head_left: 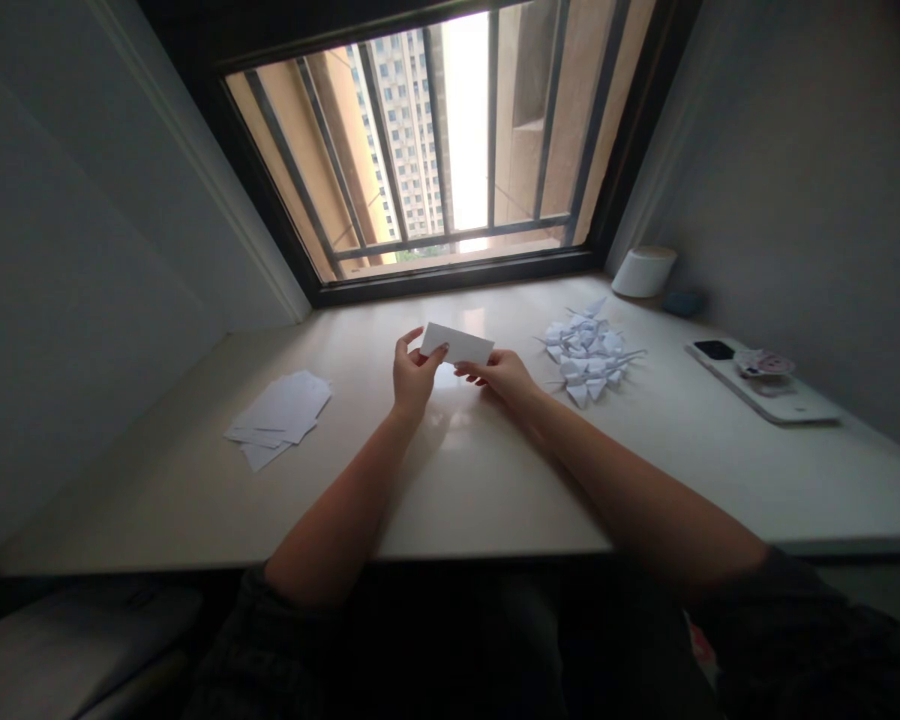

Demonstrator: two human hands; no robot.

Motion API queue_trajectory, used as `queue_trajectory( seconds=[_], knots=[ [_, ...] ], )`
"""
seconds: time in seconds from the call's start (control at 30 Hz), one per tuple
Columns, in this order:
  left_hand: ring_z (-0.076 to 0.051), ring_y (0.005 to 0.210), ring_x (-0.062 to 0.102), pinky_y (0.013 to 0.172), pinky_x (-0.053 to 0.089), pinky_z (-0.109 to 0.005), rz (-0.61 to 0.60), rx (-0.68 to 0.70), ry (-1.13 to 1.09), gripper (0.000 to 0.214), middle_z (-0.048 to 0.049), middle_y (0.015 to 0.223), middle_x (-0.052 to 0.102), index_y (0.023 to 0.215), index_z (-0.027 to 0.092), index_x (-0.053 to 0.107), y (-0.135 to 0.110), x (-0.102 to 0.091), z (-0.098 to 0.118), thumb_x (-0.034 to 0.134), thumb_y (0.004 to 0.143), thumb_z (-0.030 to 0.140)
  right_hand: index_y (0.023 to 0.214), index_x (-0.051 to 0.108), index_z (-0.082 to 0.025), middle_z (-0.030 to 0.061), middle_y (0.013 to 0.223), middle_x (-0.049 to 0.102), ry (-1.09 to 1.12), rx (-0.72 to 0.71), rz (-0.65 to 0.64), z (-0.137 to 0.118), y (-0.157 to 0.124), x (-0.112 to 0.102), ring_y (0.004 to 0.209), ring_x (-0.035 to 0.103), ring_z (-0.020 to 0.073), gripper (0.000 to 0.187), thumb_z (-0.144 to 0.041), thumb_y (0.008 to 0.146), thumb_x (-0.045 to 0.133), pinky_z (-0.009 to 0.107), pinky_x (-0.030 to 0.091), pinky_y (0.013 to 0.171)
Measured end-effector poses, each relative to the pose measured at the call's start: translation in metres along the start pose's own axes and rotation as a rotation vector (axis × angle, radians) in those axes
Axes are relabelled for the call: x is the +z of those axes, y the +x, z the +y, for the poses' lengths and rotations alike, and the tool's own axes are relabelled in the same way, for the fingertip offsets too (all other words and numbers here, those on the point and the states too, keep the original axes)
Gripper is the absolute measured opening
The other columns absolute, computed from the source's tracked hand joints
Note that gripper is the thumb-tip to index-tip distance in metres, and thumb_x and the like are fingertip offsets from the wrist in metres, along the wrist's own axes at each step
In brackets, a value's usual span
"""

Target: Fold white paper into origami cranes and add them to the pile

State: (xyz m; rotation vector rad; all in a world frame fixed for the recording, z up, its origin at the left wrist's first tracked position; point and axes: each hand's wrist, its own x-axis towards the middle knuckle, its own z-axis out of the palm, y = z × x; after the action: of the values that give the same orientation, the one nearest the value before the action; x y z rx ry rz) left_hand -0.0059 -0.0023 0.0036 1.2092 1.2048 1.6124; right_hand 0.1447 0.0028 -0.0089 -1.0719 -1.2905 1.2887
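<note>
So closest to me are two dark sleeves (817, 630), forearms reaching over the surface's (487, 500) near edge. Loose white sheets (289, 400) sit toward the left edge, a phone (757, 385) by the right edge. Past mid-surface, the folded white paper (461, 345) is held up: left hand (414, 375) pinching its left end, thumb on top, right hand (504, 372) gripping the lower right corner. Looks super light, kinda stiff, probably creases easily, so I'd hold it by the ends. Spiky folded paper pieces (589, 350) are heaped right of it. White container (643, 272) near the far right corner, then a barred window (435, 130) past the far edge, grey walls either side.
</note>
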Motion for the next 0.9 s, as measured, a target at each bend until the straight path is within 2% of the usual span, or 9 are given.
queue_trajectory(
  seconds=[0.07,0.13,0.23,0.37,0.73,0.9],
  knots=[
    [-0.015,0.068,0.062,0.063,0.043,-0.025,-0.002,0.020,-0.013,0.061,-0.0028,0.074,0.068,0.118,0.017,0.052,-0.0004,0.0000,0.0024,0.078,0.065,0.034,0.074,0.073,-0.012,0.0095,0.074,0.074,0.011,0.014,-0.019,-0.0017,-0.0020,0.0013,0.060,0.059,0.0126,0.032,-0.039,0.059,0.080,0.025,0.042,0.057],
    [-0.016,0.072,0.064,0.066,0.044,-0.026,-0.029,0.006,-0.020,0.058,-0.0036,0.075,0.069,0.114,0.017,0.056,-0.0014,0.0005,0.0037,0.079,0.065,0.035,0.074,0.072,-0.012,0.0100,0.074,0.074,0.045,0.001,0.028,-0.0025,-0.0023,0.0016,0.059,0.058,0.0124,0.032,-0.040,0.060,0.079,0.026,0.042,0.057],
    [-0.019,0.081,0.065,0.071,0.046,-0.029,-0.110,-0.027,0.001,0.038,-0.0068,0.083,0.072,0.097,0.017,0.067,-0.0038,0.0022,0.0035,0.077,0.066,0.036,0.074,0.072,-0.013,0.0102,0.076,0.074,0.127,-0.011,0.090,-0.0013,-0.0001,0.0001,0.057,0.057,0.0115,0.032,-0.042,0.061,0.078,0.025,0.042,0.057],
    [-0.019,0.084,0.064,0.075,0.046,-0.031,-0.161,-0.022,0.038,0.023,-0.0073,0.086,0.073,0.082,0.018,0.073,-0.0061,0.0037,0.0013,0.074,0.068,0.037,0.073,0.072,-0.013,0.0103,0.078,0.074,0.166,-0.004,0.079,0.0008,0.0027,-0.0012,0.059,0.057,0.0114,0.032,-0.042,0.061,0.078,0.024,0.042,0.057],
    [-0.014,0.070,0.057,0.065,0.040,-0.027,-0.152,-0.050,0.074,0.030,-0.0047,0.076,0.071,0.079,0.019,0.075,-0.0048,0.0025,0.0020,0.074,0.065,0.045,0.076,0.072,-0.014,0.0098,0.079,0.075,0.175,0.020,0.016,0.0032,0.0029,-0.0001,0.059,0.058,0.0104,0.035,-0.045,0.062,0.079,0.023,0.043,0.057],
    [-0.014,0.073,0.056,0.066,0.040,-0.026,-0.077,-0.072,0.020,0.032,-0.0040,0.078,0.070,0.079,0.019,0.074,-0.0063,0.0049,0.0036,0.076,0.063,0.046,0.077,0.072,-0.013,0.0089,0.074,0.074,0.183,0.030,-0.047,0.0004,0.0032,0.0002,0.059,0.058,0.0111,0.037,-0.045,0.061,0.080,0.024,0.043,0.057]
  ],
)
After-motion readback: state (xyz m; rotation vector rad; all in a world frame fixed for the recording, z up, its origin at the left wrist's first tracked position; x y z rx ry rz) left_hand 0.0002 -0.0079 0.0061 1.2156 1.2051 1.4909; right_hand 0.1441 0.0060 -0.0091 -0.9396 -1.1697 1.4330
